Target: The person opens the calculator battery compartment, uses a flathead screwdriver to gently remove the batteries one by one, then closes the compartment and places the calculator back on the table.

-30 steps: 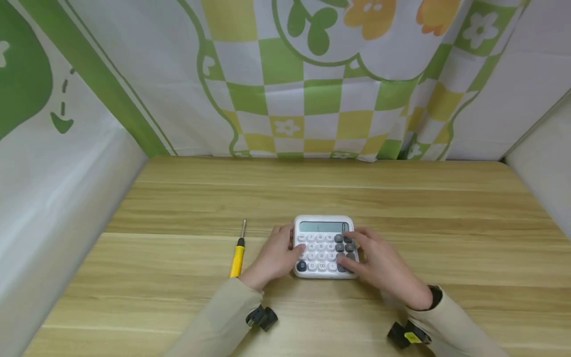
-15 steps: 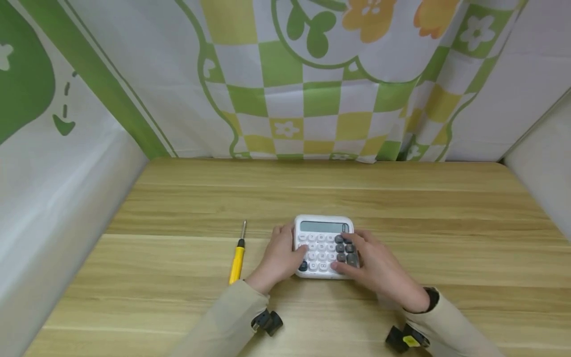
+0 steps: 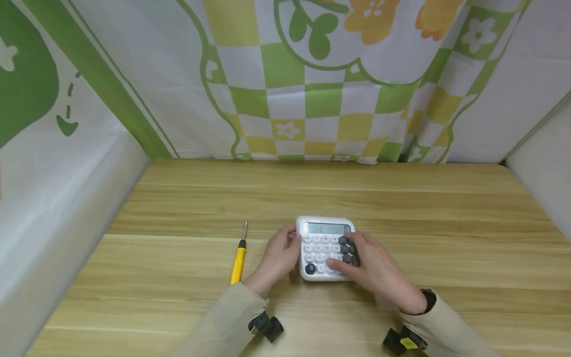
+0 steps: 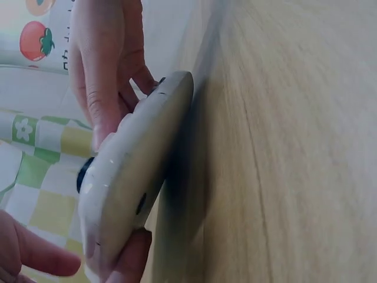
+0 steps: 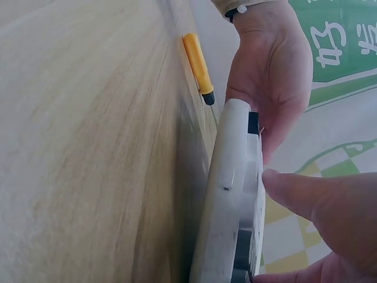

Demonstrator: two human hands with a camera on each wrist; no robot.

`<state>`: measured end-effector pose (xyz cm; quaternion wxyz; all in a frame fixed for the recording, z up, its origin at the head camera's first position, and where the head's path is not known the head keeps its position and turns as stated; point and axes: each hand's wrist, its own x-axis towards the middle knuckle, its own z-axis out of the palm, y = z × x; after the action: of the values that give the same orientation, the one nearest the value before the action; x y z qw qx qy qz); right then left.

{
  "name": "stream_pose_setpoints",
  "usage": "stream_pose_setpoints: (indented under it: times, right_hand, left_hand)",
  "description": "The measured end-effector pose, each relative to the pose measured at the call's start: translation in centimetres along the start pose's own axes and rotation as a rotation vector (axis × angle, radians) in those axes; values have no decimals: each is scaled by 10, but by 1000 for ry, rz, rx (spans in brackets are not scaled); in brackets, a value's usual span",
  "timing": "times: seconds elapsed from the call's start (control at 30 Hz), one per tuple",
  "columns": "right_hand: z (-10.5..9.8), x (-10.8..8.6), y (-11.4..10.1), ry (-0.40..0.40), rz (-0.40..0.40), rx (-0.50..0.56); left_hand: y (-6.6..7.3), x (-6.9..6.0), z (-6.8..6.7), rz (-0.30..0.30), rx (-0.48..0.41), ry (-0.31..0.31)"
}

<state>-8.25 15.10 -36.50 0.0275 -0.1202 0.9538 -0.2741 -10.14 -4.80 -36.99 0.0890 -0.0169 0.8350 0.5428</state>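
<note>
A white calculator (image 3: pixel 320 270) with round white and dark keys stands tilted, its left side raised off the table. My left hand (image 3: pixel 276 255) holds its left edge. In the left wrist view the left fingers (image 4: pixel 134 256) lie against the underside, and the thumb tip stands slightly apart from the edge. My right hand (image 3: pixel 379 270) rests on the face, thumb (image 5: pixel 291 188) on the lower keys and index fingertip on the dark keys at the upper right. The other right fingers are mostly hidden. The display reads a single 0 at its right end.
A yellow-handled screwdriver (image 3: pixel 238 264) lies left of the left hand, blade pointing away, its handle end beside the left sleeve. The wooden table (image 3: pixel 178 208) ends at a green and yellow checked curtain (image 3: pixel 321 99). A small camera (image 3: pixel 267 327) sits at the left wrist.
The calculator's left side has lifted and the calculator has shifted slightly right. The left thumb has slid from the keys to the edge. The right thumb has moved left across the keys.
</note>
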Motion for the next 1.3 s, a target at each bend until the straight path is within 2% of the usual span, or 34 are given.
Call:
stream_pose_setpoints:
  times: [0.17,0.3,0.63,0.97,1.2,1.3]
  right_hand:
    - [2,1,-1,-15,42,24]
    - [3,2,-3,-16,72,34]
    - [5,5,-7,-25,133,71]
    - [0,5,-9,-37,151,161]
    - [-1,5,-10,-55,165,217]
    - [-2,5,-12,-57,178,275]
  left_hand:
    - [-2,1,4,42,-22,58]
    - [-2,0,5,25,-50,60]
    - [-2,1,8,-56,-202,-13]
    - [-5,1,9,-43,-275,-86]
    - [-6,2,10,-44,-248,-119]
    - [-7,1,11,-42,-269,-154]
